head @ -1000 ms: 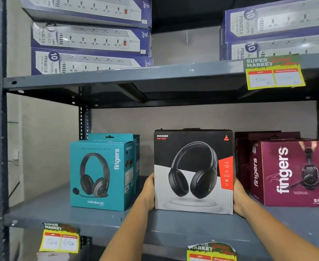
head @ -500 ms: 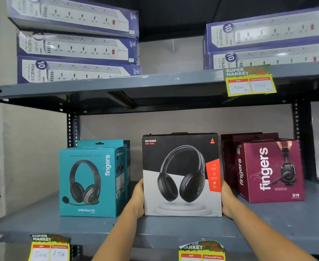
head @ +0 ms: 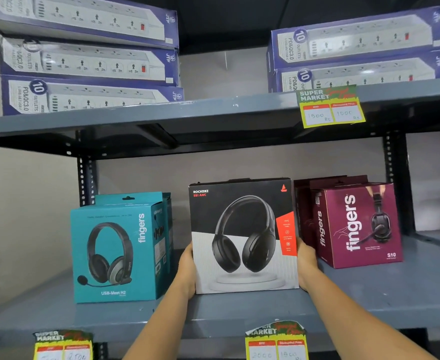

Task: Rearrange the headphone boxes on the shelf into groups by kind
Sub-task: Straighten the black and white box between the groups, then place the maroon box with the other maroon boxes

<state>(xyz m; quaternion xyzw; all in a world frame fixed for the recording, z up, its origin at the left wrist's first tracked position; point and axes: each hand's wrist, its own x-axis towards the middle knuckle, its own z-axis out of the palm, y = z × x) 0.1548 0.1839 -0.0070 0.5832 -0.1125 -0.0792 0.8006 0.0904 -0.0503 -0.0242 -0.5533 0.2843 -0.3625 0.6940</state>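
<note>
Little has moved since half a second ago: both hands stay clamped on the black box (head: 243, 236), left hand (head: 187, 271) at its 9 o'clock edge, right hand (head: 306, 266) at 3 o'clock, fingers hidden behind. Box upright mid-shelf (head: 239, 311), between the teal box (head: 117, 253) and maroon box (head: 359, 224).

"ROCKERZ 551 ANC" on the black box (head: 242, 235); "fingers USB-Meet H2" on the teal box (head: 115, 253); "fingers S10" on the maroon box (head: 362, 224); "SUPER MARKET, 1500, 1000" on the yellow price tag (head: 329, 106).
</note>
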